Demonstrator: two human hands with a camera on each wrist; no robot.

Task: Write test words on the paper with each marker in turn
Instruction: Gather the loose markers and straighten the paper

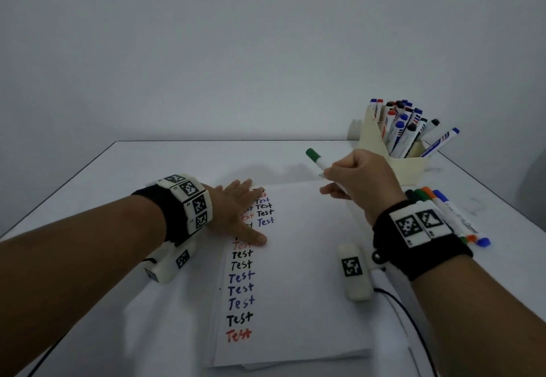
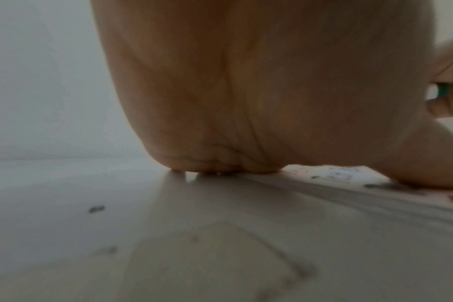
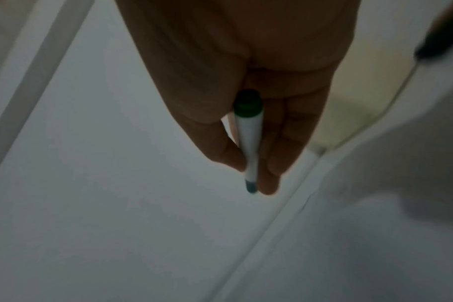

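Your right hand point(image 1: 359, 180) has its grip closed around the green marker point(image 1: 317, 164), fingers and thumb pinching the white barrel low down, close to the writing end. The green end stands up and away from you, and the right wrist view shows the tip point(image 3: 251, 187) beside your fingertip, above the white surface and not touching it. Your left hand point(image 1: 233, 214) is released and flat, fingers straight, pressing on the left part of the paper point(image 1: 310, 273) over the columns of "Test" words.

The marker is light and stiff, and its smooth plastic barrel can slip or roll between the fingers, so I think the hold near the tip is the right one: it gives you control of the stroke. The paper is thin and soft and lies on a small stack, so it can slide on the desk point(image 1: 177, 164); keep the flat palm on it while you write. The free space is to the right of the written columns.

Four markers point(image 1: 443, 214) lie side by side just beside your right wrist, and many others stand in the cream holder point(image 1: 393, 152) at the far right corner
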